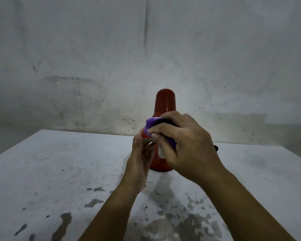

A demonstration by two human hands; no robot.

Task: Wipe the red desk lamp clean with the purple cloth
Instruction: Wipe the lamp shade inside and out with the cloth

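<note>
Your right hand (186, 143) is curled tight around a bunched purple fuzzy cloth (150, 125), fingers folded over it and pressing it against the rim of the red plastic desk lamp's shade (165, 103), which tapers up to a rounded top behind your knuckles. Your left hand (140, 160) comes up from below with the fingers partly bent, its fingertips (137, 138) touching the left edge of the shade where a pale strip shows; whether it truly grips the rim or only steadies it, you cannot tell from here. The lamp's red rounded base (155, 165) stands on the worn white tabletop (59, 171), near the middle and towards the far edge, mostly hidden behind your two hands. A small dark part (216, 148) pokes out just past your right wrist, too hidden to identify. The tabletop is scuffed, with grey patches of chipped paint close to you, and a stained grey wall (94, 58) rises behind it.
</note>
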